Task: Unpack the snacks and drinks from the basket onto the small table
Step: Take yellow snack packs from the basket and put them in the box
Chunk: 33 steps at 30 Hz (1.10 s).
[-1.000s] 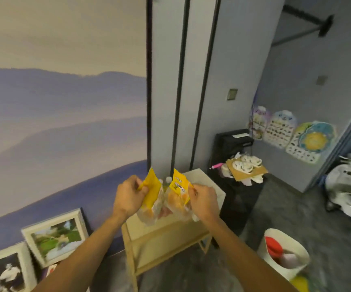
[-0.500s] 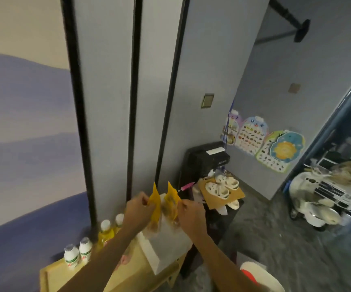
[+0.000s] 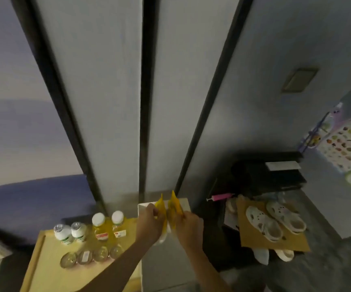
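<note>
The left hand [image 3: 149, 224] is clenched on one yellow snack packet [image 3: 162, 209], and the right hand [image 3: 188, 226] pinches a second yellow packet [image 3: 174, 205] just beside it. Both packets are held upright above what seems to be a white basket [image 3: 143, 207], at the right end of the tabletop [image 3: 50, 270]. Bottles [image 3: 98, 225] stand to the left.

Both my forearms reach forward from the lower edge of the view, bare to the wrist and angling toward each other. My left hand [image 3: 150, 223] is curled into a tight grip, knuckles up, thumb pressed against the fingers. My right hand [image 3: 188, 225] sits just beside it at the same height, closed in a matching pinch. The two grips are near each other but not touching.
</note>
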{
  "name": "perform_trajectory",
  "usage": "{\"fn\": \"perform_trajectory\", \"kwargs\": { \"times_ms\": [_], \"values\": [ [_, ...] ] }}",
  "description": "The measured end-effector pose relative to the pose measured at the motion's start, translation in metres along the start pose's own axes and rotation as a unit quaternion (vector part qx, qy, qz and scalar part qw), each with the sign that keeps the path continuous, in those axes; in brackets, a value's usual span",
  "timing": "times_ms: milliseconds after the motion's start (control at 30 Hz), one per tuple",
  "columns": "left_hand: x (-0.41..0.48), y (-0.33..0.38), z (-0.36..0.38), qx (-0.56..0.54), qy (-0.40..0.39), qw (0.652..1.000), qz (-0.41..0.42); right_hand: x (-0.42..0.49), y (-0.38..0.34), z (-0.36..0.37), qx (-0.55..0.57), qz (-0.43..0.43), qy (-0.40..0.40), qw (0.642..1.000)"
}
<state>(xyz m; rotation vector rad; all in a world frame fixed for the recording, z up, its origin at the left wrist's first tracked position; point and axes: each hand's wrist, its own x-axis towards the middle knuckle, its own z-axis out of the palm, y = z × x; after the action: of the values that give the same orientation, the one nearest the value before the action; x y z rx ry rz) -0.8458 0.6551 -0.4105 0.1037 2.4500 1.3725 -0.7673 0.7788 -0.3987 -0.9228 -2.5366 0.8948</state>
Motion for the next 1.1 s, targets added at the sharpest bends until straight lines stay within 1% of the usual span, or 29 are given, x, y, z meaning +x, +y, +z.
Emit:
{"fn": "perform_trajectory", "kwargs": {
  "times_ms": [67,167,233,333,433,533,633,733,833,900,1000,1100],
  "values": [
    [0.010,-0.018,0.024,-0.019,0.027,0.999,-0.035,0.013,0.021,0.024,0.032,-0.018,-0.012,0.999],
    [0.024,-0.042,0.051,-0.042,0.066,0.996,-0.047,0.022,0.058,0.060,0.080,0.024,-0.063,0.994],
    [0.026,-0.054,0.059,-0.030,0.076,0.996,-0.048,0.020,0.074,0.074,0.097,0.025,-0.090,0.991],
    [0.022,-0.058,0.073,-0.010,0.057,0.997,-0.054,0.015,0.097,0.088,0.094,0.050,-0.127,0.986],
    [0.020,-0.058,0.085,0.004,0.038,0.997,-0.067,0.013,0.112,0.096,0.089,0.052,-0.124,0.987],
    [0.017,-0.055,0.086,0.017,0.008,0.997,-0.081,0.018,0.114,0.096,0.059,0.033,-0.134,0.989],
    [0.010,-0.046,0.077,0.053,-0.027,0.996,-0.069,0.030,0.112,0.084,0.013,0.006,-0.133,0.991],
    [0.003,-0.031,0.054,0.088,-0.028,0.994,-0.050,0.043,0.100,0.063,-0.006,-0.012,-0.138,0.990],
    [-0.006,-0.010,0.012,0.121,-0.019,0.992,-0.029,0.056,0.066,0.029,-0.015,-0.036,-0.167,0.985],
    [-0.014,0.005,-0.022,0.171,-0.001,0.985,-0.002,0.066,0.033,-0.001,-0.043,-0.082,-0.203,0.975],
    [-0.028,0.025,-0.075,0.256,0.033,0.965,0.043,0.080,-0.018,-0.047,-0.074,-0.163,-0.264,0.948],
    [-0.043,0.043,-0.127,0.309,0.070,0.946,0.072,0.088,-0.065,-0.075,-0.106,-0.249,-0.254,0.929]
  ]
}}
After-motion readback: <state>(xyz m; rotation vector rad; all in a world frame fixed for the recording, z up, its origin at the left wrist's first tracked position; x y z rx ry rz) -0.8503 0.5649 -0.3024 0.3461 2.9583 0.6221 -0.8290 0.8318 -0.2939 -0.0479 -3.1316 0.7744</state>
